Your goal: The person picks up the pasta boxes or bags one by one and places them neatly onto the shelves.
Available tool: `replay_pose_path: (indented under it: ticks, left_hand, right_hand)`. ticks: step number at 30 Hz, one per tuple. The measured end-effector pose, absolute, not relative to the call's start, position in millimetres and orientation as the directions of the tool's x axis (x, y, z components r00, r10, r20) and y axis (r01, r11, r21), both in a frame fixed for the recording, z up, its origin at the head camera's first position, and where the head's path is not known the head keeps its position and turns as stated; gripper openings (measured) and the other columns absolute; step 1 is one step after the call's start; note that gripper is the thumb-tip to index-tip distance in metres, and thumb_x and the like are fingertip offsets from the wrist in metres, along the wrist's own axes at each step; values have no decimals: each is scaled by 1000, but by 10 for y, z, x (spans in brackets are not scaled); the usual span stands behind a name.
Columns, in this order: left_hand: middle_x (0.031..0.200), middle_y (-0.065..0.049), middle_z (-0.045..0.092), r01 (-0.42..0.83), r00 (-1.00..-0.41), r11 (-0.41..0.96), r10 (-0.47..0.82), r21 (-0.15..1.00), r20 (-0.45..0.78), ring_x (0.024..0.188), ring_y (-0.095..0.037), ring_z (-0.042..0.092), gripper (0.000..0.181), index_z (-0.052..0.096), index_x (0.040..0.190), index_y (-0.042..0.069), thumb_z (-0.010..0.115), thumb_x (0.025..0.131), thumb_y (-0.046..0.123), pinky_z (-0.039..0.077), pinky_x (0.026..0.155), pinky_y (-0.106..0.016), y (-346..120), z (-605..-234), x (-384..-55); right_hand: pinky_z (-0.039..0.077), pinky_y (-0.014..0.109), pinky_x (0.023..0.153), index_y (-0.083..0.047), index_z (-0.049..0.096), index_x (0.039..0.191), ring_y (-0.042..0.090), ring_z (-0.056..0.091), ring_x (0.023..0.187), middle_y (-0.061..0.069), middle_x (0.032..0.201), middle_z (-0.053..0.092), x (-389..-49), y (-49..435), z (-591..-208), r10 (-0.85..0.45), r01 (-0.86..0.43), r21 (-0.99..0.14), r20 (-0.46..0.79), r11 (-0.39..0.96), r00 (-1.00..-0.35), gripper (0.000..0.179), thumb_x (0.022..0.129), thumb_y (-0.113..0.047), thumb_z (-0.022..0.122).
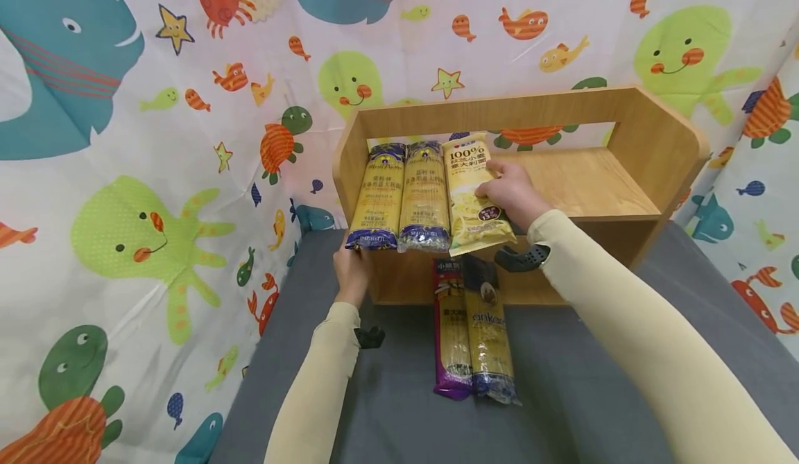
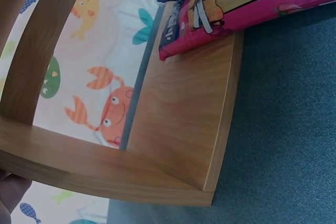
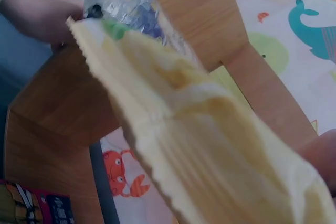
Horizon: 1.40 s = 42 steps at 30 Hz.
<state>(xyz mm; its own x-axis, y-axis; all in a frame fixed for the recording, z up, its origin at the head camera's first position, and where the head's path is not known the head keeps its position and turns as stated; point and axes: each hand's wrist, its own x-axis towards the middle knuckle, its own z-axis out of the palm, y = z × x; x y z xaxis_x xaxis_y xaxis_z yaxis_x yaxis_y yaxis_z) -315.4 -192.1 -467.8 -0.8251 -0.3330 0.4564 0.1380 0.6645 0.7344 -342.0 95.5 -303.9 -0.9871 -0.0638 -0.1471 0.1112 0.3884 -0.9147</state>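
Note:
My right hand (image 1: 512, 190) holds a pale yellow and white packet of pasta (image 1: 471, 193) by its right edge, over the upper board of a small wooden shelf (image 1: 587, 179). In the right wrist view the packet's crimped end (image 3: 152, 124) fills the middle. Left of it, two blue-ended spaghetti packets, one at the left (image 1: 379, 197) and one in the middle (image 1: 424, 197), lie side by side on the upper board. My left hand (image 1: 352, 270) grips the shelf's left side panel; in the left wrist view only part of that hand (image 2: 13, 195) shows at the panel's edge.
On the lower level, a magenta-edged pasta packet (image 1: 452, 332) and a dark-topped one (image 1: 490, 332) stick out over the grey cloth (image 1: 399, 408). Right of the held packet is the upper board's bare wood (image 1: 580, 179). A patterned curtain (image 1: 206, 138) hangs behind and to the left.

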Motion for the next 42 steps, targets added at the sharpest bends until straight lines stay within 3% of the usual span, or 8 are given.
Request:
replay_pose_path:
  ticks: [4,9,17,23,29,33,37,42]
  left_hand:
    - [91,-22,75,115,-840,658,-336,744,427,71,-34,71,32,60,133,5,49,108,22,56,62,-46,-1912,-4635,-3161]
    - [97,-22,75,96,-850,641,-346,761,398,76,-34,71,33,59,134,7,49,108,24,58,67,-48,-1901,-4640,-3157]
    - [99,-22,76,105,-841,650,-346,753,416,75,-34,72,33,59,136,6,50,108,20,58,66,-48,-1883,-4675,-3147]
    - [107,-23,76,96,-843,646,-352,757,407,83,-37,74,33,59,137,7,50,108,20,59,71,-51,-1880,-4658,-3133]
    - [110,-24,75,90,-839,653,-357,752,411,87,-39,74,33,58,137,6,51,107,17,58,74,-53,-1903,-4646,-3122]
    - [110,-25,75,90,-833,657,-362,749,418,86,-40,74,33,59,136,5,50,107,19,58,72,-53,-1926,-4641,-3124]
    - [112,-23,75,89,-836,654,-361,751,413,82,-36,72,33,59,134,6,50,107,22,58,71,-51,-1927,-4646,-3126]
    - [115,-22,74,92,-845,650,-350,755,404,83,-34,71,33,58,136,6,50,108,22,59,73,-50,-1900,-4658,-3125]
  right_hand:
    - [52,24,70,-10,17,164,22,58,98,22,167,24,-3432,935,-3022,-78,66,-897,-111,438,-991,80,95,-3,58]
    - [46,40,99,-7,13,164,35,44,126,24,167,22,-3412,926,-3023,-97,8,-868,-64,496,-993,86,91,-1,59]
    - [55,39,85,-10,20,163,34,62,110,28,148,50,-3289,1021,-3050,-117,-23,-853,-45,522,-992,81,94,-11,61]
    - [47,54,107,-10,23,163,43,51,136,29,155,43,-3068,1228,-3064,-139,-68,-847,-7,527,-990,76,98,-25,61]
    - [54,26,74,-2,59,137,15,68,87,14,109,72,-2739,1553,-3262,-105,-255,-833,234,492,-966,43,99,-22,63]
    - [51,20,64,0,66,123,1,61,68,-13,79,67,-2605,1816,-3489,-104,-312,-816,301,486,-948,31,97,-16,66]
    - [51,22,63,0,65,124,2,63,68,-24,73,61,-2518,2074,-3785,-106,-262,-826,242,498,-964,30,98,-16,65]
    - [53,26,62,3,59,131,2,64,71,-18,82,66,-2423,2280,-4228,-111,-143,-867,102,476,-989,38,100,-17,64]
